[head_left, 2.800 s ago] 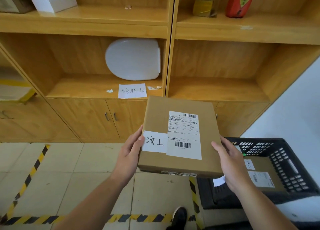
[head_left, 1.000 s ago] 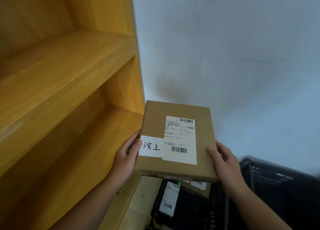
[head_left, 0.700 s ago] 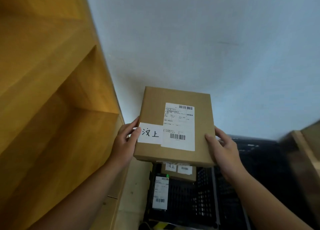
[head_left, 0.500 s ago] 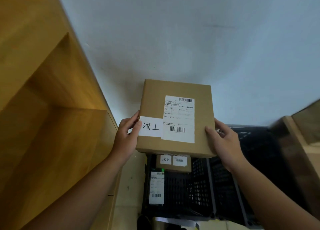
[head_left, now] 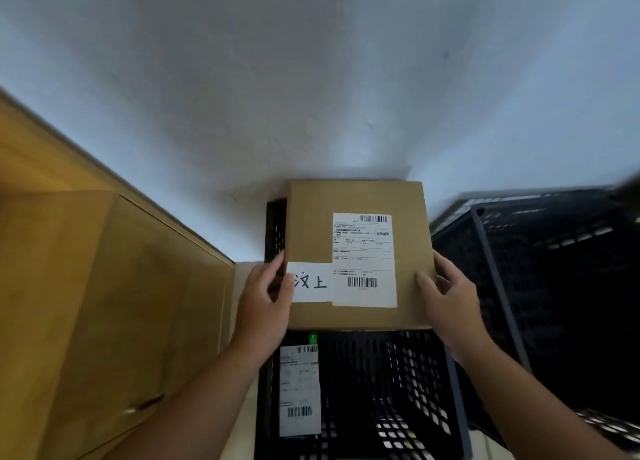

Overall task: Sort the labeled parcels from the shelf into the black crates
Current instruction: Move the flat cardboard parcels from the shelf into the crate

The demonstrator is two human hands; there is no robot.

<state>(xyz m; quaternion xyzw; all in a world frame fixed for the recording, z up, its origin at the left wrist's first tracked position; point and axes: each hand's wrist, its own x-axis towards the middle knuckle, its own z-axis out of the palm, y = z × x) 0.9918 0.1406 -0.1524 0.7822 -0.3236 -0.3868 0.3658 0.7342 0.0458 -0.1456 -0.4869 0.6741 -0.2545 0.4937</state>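
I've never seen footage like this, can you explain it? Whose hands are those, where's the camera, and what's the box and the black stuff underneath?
No machine here: a person wears one wide-angle camera on the head, looking down, so you see their own arms. The left hand and right hand grip the sides of a brown cardboard parcel, held flat. It carries a printed shipping label and a white tag with handwritten characters. Below it stands a black crate; a white label shows inside, on something too dark to identify. A second black crate stands to the right, a wooden cabinet to the left, a white wall behind.
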